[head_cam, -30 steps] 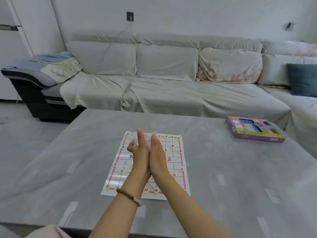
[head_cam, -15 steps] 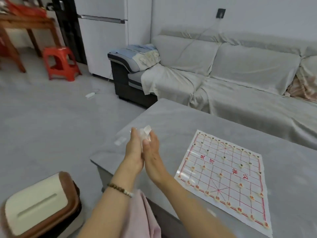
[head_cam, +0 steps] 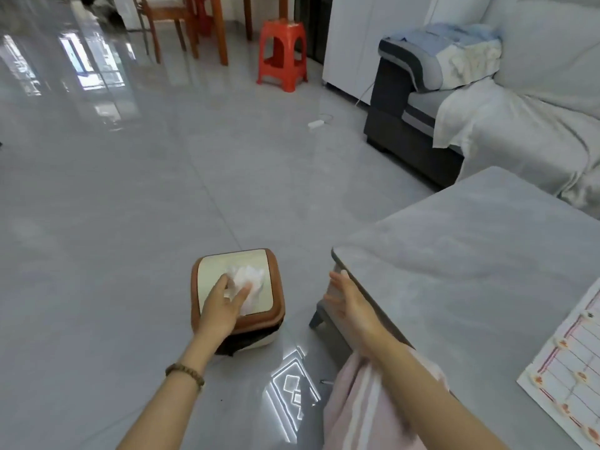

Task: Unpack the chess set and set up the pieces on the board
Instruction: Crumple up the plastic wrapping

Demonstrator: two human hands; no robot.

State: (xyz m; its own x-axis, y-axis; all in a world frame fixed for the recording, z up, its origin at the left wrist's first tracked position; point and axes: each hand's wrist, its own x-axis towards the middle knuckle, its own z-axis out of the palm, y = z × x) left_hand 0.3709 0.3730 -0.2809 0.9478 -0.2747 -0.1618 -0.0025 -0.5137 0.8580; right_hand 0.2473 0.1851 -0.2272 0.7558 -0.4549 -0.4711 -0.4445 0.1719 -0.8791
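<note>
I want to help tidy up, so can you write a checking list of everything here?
Surface: grey table, next to the sofa.
Job's things: chess board with pieces on the table's right side; crumpled plastic wrap on the lid of the bin.
Clutter: only the bin, on the floor.
Hands: left hand on the wrap, grip unclear; right hand open, empty, near the table corner.
Cables: white cable and adapter on the floor.
Surroundings: red stool, covered sofa, wooden chair legs.
</note>
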